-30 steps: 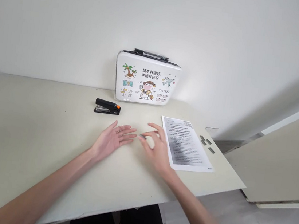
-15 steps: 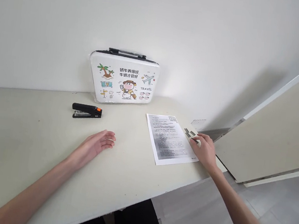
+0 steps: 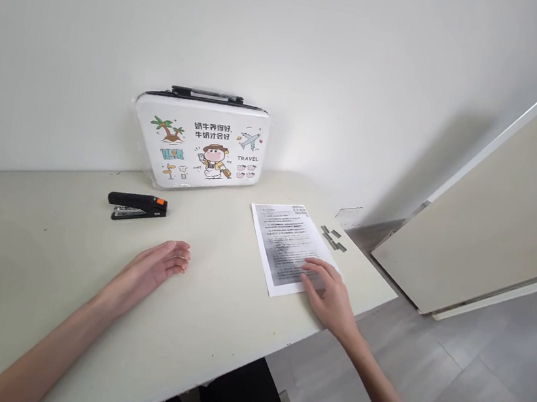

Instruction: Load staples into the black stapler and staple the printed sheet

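Note:
My right hand (image 3: 328,292) lies flat with fingers spread on the lower right corner of a printed paper sheet (image 3: 287,243), holding nothing. Just beyond the sheet's right edge lie a few grey staple strips (image 3: 333,237), apart from my fingers. My left hand (image 3: 155,266) rests open on the cream table (image 3: 44,250), palm turned inward and empty. A black stapler (image 3: 137,207) with an orange tab sits behind my left hand. A white cartoon-printed carry case (image 3: 200,145) stands upright against the wall.
The table's right edge runs diagonally just past the staple strips, with grey floor below. A cream door panel (image 3: 494,217) leans open at the right. A white wall backs the table.
My right hand went from mid-table to the staple strips, then came back onto the paper's lower corner. My left hand stayed put, its fingers curling slightly. The view swung right.

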A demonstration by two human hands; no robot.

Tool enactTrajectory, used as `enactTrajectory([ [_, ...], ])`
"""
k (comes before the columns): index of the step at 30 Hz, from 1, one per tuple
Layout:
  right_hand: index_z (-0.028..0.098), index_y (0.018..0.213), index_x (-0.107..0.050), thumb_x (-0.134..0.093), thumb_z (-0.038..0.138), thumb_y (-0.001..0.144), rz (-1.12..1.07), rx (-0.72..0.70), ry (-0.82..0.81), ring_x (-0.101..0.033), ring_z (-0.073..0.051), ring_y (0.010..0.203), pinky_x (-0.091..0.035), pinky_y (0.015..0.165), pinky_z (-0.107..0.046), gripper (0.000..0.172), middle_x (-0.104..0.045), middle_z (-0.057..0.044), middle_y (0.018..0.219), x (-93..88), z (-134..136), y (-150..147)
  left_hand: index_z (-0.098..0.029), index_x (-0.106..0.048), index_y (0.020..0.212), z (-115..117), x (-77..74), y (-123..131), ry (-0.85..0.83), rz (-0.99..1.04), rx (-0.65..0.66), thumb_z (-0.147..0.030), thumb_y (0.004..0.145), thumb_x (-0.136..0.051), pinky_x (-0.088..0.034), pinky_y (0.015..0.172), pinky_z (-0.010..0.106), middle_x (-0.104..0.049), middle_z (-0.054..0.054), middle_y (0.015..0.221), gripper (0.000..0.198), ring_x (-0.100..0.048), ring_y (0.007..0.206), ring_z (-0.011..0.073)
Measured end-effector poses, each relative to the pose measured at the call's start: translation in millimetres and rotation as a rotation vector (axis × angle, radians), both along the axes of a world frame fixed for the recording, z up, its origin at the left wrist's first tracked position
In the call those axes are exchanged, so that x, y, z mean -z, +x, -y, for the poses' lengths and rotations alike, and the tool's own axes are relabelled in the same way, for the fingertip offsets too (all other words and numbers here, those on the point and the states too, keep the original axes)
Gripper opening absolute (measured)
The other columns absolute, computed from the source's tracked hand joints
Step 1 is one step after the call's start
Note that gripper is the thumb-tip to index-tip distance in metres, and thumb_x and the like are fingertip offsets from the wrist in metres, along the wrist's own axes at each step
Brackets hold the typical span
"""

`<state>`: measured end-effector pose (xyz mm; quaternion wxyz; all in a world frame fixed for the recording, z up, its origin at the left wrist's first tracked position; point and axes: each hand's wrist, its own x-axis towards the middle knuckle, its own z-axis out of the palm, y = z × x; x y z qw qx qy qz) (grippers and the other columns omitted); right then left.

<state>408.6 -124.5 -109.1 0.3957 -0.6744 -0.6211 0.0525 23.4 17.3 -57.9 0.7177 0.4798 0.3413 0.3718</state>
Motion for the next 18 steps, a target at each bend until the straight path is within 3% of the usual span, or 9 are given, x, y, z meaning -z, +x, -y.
enactTrajectory([
  [5,0.028,0.145,-0.055,-0.045,0.063,0.103,0.042,0.133,-0.062,-0.042,-0.035,0.150,-0.046,0.114,-0.058,0.055,-0.043,-0.012,0.165,5.2,-4,1,-0.018,-0.080,0.105,-1,-1.9,1,-0.001,-0.025,-0.012,-0.047,0.089,-0.079,-0.054,0.088,0.035,-0.070,0.010,0.100,0.033,-0.062,0.090,0.0226],
  [10,0.023,0.159,-0.042,-0.041,0.065,0.105,0.201,0.103,-0.148,-0.020,-0.034,0.162,-0.026,0.127,-0.061,0.069,-0.026,-0.013,0.174,12.2,-8,-2,-0.017,-0.079,0.106,0,-2.1,0,-0.010,-0.027,-0.019,-0.046,0.090,-0.078,-0.054,0.089,0.035,-0.071,0.010,0.101,0.033,-0.062,0.091,0.0227],
  [18,0.022,0.157,-0.048,-0.038,0.063,0.106,0.301,0.134,-0.235,-0.022,-0.033,0.161,-0.024,0.129,-0.058,0.067,-0.029,-0.011,0.173,17.0,-10,-3,-0.018,-0.079,0.107,-1,-0.5,0,-0.011,-0.022,0.001,-0.043,0.092,-0.077,-0.053,0.091,0.034,-0.071,0.009,0.102,0.030,-0.063,0.091,0.0207],
])
